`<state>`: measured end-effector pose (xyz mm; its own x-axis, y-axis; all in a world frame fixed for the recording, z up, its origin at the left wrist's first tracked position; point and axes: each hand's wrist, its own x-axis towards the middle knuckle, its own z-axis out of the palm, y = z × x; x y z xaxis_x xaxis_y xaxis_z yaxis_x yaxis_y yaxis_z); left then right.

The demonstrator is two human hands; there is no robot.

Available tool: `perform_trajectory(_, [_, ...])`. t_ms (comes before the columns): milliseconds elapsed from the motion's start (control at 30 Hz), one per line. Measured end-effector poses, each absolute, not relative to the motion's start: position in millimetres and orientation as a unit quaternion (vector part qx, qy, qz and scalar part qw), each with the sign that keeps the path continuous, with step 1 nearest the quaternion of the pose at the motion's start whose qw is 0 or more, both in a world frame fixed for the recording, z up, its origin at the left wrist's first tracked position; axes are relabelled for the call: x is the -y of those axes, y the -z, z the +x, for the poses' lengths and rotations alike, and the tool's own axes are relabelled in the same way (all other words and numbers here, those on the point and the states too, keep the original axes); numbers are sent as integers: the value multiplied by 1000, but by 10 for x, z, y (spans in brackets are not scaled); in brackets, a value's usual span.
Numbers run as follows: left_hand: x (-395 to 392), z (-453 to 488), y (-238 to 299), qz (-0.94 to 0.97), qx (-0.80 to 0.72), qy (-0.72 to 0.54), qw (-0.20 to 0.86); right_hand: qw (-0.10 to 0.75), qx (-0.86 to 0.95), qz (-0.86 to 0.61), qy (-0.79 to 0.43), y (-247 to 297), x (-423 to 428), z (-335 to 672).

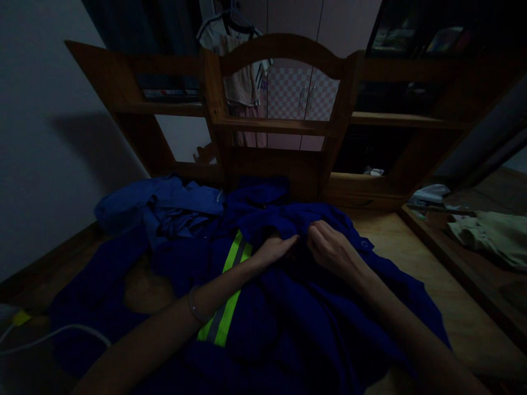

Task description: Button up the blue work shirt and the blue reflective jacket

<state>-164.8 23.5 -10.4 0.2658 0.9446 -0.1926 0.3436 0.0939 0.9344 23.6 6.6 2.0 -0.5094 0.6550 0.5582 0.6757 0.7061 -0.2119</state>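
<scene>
A dark blue work jacket [304, 318] with a yellow-green and grey reflective stripe [226, 296] lies spread in front of me. Near the middle of it, my left hand [274, 249] holds a fold of the cloth, its thumb stretched out to the right and its other fingers mostly hidden by the fabric. Just to the right, my right hand [333, 247] is closed, its fingertips pinched at the jacket's dark cloth. What lies between those fingertips is too dark to make out. A round button or snap shows on the jacket edge right of my right hand.
A lighter blue garment [164, 206] is heaped at the back left. Behind stands a wooden shelf headboard [280, 127]. The wooden board [395, 236] shows at right, and pale cloth [494, 236] lies beyond its rail. A white cable [69, 327] runs at lower left.
</scene>
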Motion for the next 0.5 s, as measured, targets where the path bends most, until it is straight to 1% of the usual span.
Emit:
perform_trajectory(67, [-226,-1655,126,609,-545,-253,517,365,821,-439,28,-90,-110,356])
perform_trajectory(133, [-220,-1656,147,593,-560,-222,534,438,750,-494,33,-146,-150,483])
perform_trajectory(233, [-214,-1648,166,565,-563,-228,559,520,659,-543,23,-190,-173,626])
perform_trajectory(333, [-213,-1644,181,556,-544,-249,577,546,623,-560,2,-197,-163,678])
perform_trajectory(500, [-235,-1647,216,563,-537,-249,576,543,631,-554,-6,-189,-220,664])
